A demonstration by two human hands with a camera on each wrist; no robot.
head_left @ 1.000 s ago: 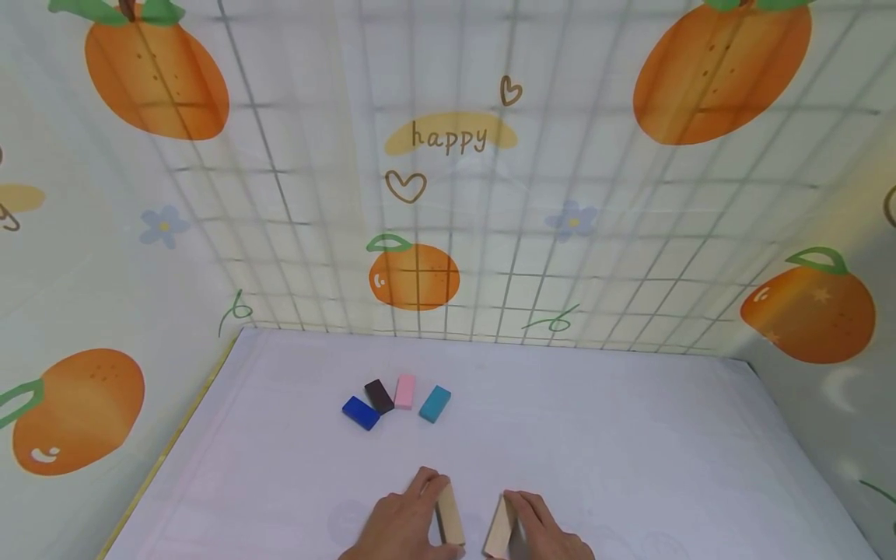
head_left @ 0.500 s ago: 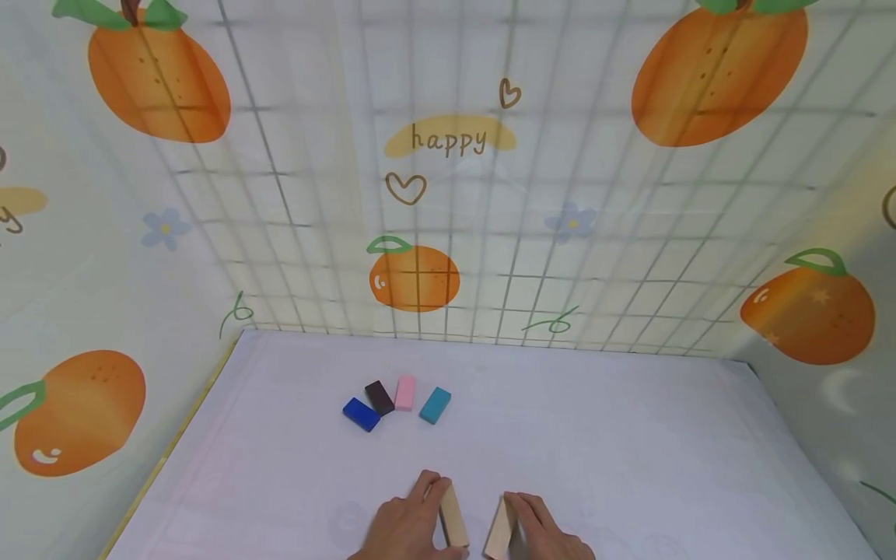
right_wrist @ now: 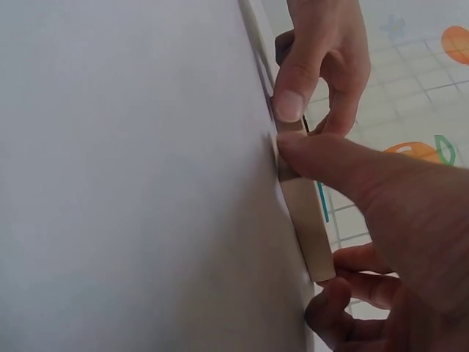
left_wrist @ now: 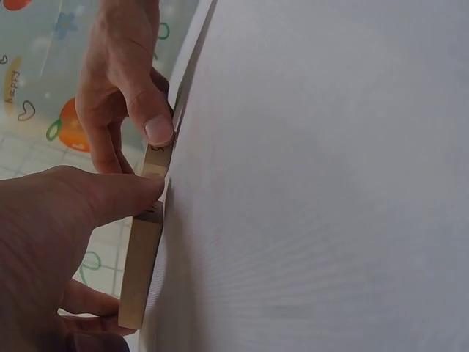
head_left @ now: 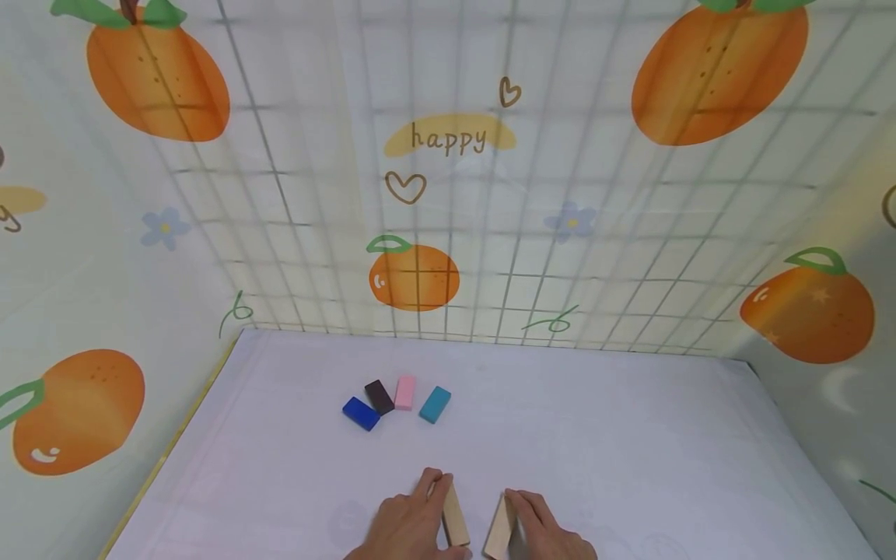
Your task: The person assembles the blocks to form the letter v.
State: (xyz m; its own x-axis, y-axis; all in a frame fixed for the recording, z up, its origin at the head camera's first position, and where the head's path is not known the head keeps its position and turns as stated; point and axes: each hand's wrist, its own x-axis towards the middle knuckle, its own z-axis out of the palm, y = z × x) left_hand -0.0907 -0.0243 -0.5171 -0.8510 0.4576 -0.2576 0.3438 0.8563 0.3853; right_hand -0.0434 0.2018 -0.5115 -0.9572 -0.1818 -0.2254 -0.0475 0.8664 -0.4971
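My left hand (head_left: 406, 523) grips a plain wooden block (head_left: 455, 519) by its two ends, thumb near and fingers far. A second wooden block (head_left: 499, 529) is held the same way by my right hand (head_left: 549, 530). Both blocks rest on the white tabletop, apart, their far ends spread wider than their near ends. In the left wrist view the thumb presses the marked end of the left block (left_wrist: 141, 268). The right wrist view has the right block (right_wrist: 308, 227) between thumb and fingertips.
Farther back on the white table (head_left: 630, 443) lie a blue block (head_left: 361, 414), a black block (head_left: 379, 397), a pink block (head_left: 404, 393) and a teal block (head_left: 435, 404). A printed cloth wall (head_left: 462, 202) with oranges stands behind, with similar sides left and right.
My left hand and its wooden block have shifted slightly to the right, nearer the other block. The right hand and the coloured blocks stay practically where they were.
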